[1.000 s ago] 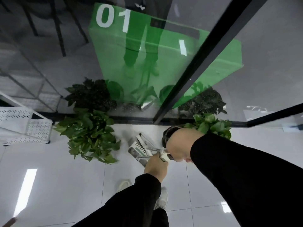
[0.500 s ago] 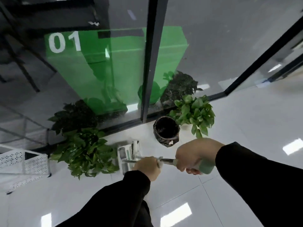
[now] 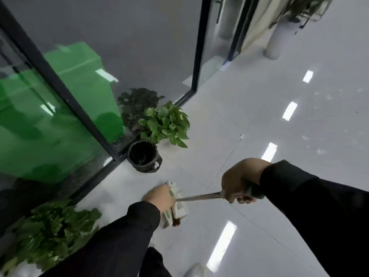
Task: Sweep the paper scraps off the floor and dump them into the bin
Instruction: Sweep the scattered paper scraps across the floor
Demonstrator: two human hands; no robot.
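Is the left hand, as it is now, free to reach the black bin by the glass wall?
Probably not yet. The left hand grips the dustpan, so it is occupied. The floor between it and the black bin looks clear, so carrying the dustpan there seems possible.

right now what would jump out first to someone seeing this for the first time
The two black-sleeved arms in the foreground: the right hand grips a metal broom handle, and the left hand holds a pale dustpan low over the white tiled floor. Beyond them, a dark bin stands by the glass wall, with a leafy potted plant just behind it.
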